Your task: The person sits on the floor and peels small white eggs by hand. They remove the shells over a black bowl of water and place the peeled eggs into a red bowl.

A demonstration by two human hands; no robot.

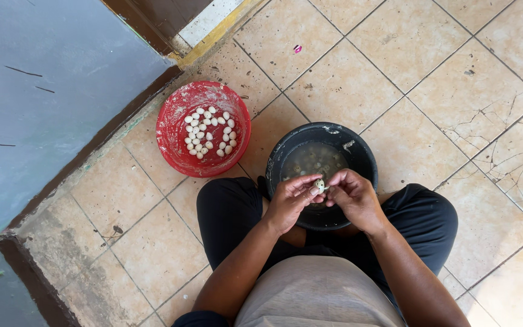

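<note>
My left hand (290,198) and my right hand (353,197) meet over a black bucket (358,152) and together pinch one small speckled egg (319,184) between their fingertips. The bucket holds murky water with several small eggs lying in it. To its left stands a red bowl (174,130) with several small white peeled eggs (209,132) piled in its middle. I am sitting low on the floor, with my knees in black trousers on either side of the bucket.
The floor (431,91) is of beige tiles, cracked at the right. A grey-blue wall (49,91) with a dark brown base runs along the left. A yellow door sill (213,36) lies at the top, and a small pink scrap (297,48) beyond it.
</note>
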